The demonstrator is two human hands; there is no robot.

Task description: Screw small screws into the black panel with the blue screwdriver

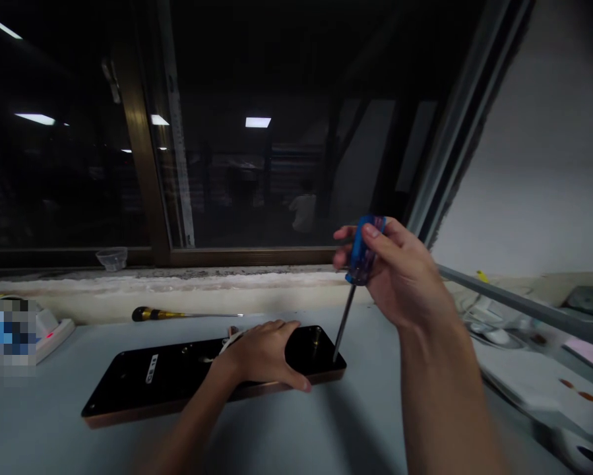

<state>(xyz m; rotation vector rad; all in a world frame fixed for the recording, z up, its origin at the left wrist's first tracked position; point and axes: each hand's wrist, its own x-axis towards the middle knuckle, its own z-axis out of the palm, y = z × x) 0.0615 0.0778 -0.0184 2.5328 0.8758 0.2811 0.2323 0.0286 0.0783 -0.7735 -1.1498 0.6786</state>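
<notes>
A long flat black device (170,369) with copper-coloured sides and a white label lies on the table. My left hand (264,353) grips across it right of its middle, thumb along the near edge and fingers toward the far edge. A white cable at the device is partly covered by that hand. In my right hand (400,264) is a screwdriver (345,316) with a blue and clear handle, held slightly tilted. Its tip meets the device's right end near the front corner; the screw there is too small to make out.
Behind the device lies a yellow-and-black screwdriver (160,314). A clear plastic cup (112,258) stands on the window sill. At the left is a white power strip (56,338); papers (533,379) and cables lie at the right beyond a grey rail (504,297).
</notes>
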